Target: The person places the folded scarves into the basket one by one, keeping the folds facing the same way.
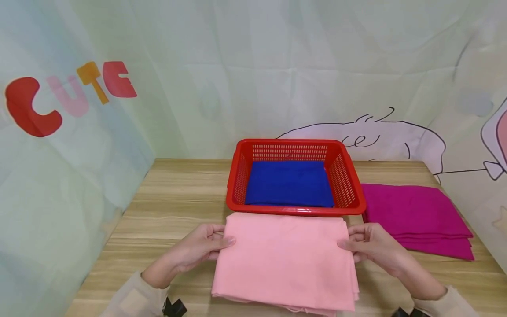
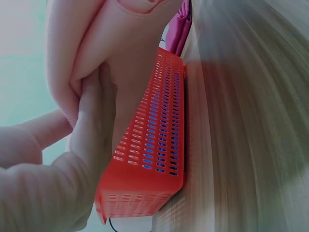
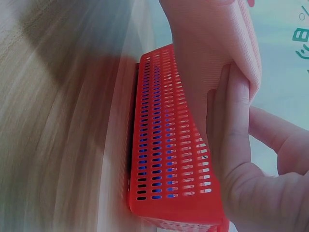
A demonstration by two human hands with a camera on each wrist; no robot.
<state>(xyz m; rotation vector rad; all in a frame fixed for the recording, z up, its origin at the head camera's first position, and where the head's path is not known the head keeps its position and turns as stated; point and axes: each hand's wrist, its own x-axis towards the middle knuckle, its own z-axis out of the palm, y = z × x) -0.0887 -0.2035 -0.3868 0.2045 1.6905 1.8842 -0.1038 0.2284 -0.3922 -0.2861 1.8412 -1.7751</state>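
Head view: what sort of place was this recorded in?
Probably an indoor tabletop set-up, though the wider room is out of view: a wood-grain table stands by a creased cartoon backdrop lettered CUTE, with a red basket and folded magenta cloth on it.

At the lower centre of the head view, the folded pale pink fabric cloth [image 1: 285, 259] is one plain colour. Above it, the bright red rectangular plastic basket [image 1: 296, 211] has walls patterned with rows of slots, around a plain royal blue folded fabric cloth [image 1: 289, 182]. At right is a plain magenta folded fabric cloth [image 1: 412, 209]. The light tan wood-grain tabletop [image 1: 178, 189] has darker brown streaks. The pale grey-green fabric backdrop [image 1: 253, 97] bears red, pale pink, orange and coral letters at upper left and black-outlined white cartoon drawing at right.
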